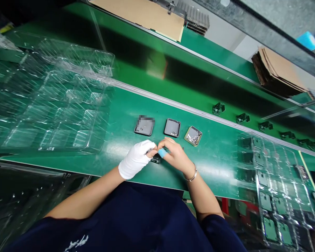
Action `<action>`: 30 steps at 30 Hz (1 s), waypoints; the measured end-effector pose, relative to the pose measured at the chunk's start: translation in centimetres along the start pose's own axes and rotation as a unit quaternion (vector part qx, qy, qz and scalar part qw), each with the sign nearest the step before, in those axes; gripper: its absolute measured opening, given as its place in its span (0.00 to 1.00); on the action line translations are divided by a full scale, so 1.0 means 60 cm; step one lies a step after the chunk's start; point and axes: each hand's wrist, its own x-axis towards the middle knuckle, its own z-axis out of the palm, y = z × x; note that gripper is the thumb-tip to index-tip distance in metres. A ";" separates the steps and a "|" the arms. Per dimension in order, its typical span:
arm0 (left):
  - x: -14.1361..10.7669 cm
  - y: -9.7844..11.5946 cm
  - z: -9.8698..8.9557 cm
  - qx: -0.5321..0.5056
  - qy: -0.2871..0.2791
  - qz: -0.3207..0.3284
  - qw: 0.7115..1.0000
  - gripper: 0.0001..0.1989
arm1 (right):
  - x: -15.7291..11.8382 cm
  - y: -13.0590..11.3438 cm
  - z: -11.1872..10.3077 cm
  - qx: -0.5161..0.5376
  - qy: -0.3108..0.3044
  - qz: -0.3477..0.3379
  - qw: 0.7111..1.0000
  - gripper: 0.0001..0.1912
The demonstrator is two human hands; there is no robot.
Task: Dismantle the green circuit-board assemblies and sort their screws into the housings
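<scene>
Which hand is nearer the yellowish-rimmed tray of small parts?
Right. The right hand is below and left of the tray in the picture; the left hand is farther left.

We were in what looked like an assembly workshop: around us we saw a long green bench [215, 168], small dishes [172, 127] of metal parts, repeated small units [243, 118] in a row, clear compartmented trays [49, 117] and stacked cardboard [280, 71].

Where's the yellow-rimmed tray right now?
Head view: the yellow-rimmed tray sits on the green tabletop, beyond the right hand, right of the middle tray.
</scene>
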 end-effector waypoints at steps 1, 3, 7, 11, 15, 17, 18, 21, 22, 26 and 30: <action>-0.001 0.002 0.000 -0.006 -0.011 0.007 1.000 0.14 | -0.009 0.002 0.006 0.046 0.007 0.021 0.999 0.04; -0.006 0.006 0.001 -0.036 -0.032 0.021 0.999 0.15 | -0.025 0.009 0.016 0.142 0.012 0.062 0.988 0.02; -0.023 0.007 0.006 -0.081 -0.078 0.056 0.992 0.18 | -0.053 0.013 0.023 0.239 -0.025 0.097 0.966 0.04; -0.036 -0.013 0.006 -0.045 -0.037 0.069 0.996 0.16 | -0.072 0.016 0.018 0.213 -0.018 0.090 0.973 0.06; -0.033 -0.048 0.010 0.024 -0.047 0.024 0.998 0.36 | -0.078 0.037 0.010 0.103 0.115 0.086 0.984 0.05; -0.029 -0.060 0.018 0.044 -0.097 0.010 0.994 0.37 | -0.078 0.047 0.011 0.040 0.128 0.070 0.989 0.04; -0.028 -0.063 0.024 0.048 -0.107 0.008 0.993 0.34 | -0.077 0.051 0.013 0.012 0.121 0.061 0.991 0.04; -0.026 -0.059 0.039 0.052 -0.079 0.028 0.995 0.23 | -0.073 0.054 0.022 -0.056 0.097 0.030 0.993 0.05; -0.026 -0.055 0.042 0.059 -0.065 0.043 0.995 0.21 | -0.072 0.053 0.025 -0.072 0.092 0.021 0.993 0.05; -0.023 -0.039 0.042 0.116 -0.033 0.122 0.985 0.19 | -0.069 0.052 0.030 -0.111 0.079 0.002 0.991 0.07; -0.024 -0.035 0.042 0.171 -0.030 0.153 0.973 0.19 | -0.070 0.056 0.037 -0.142 0.076 0.010 0.987 0.09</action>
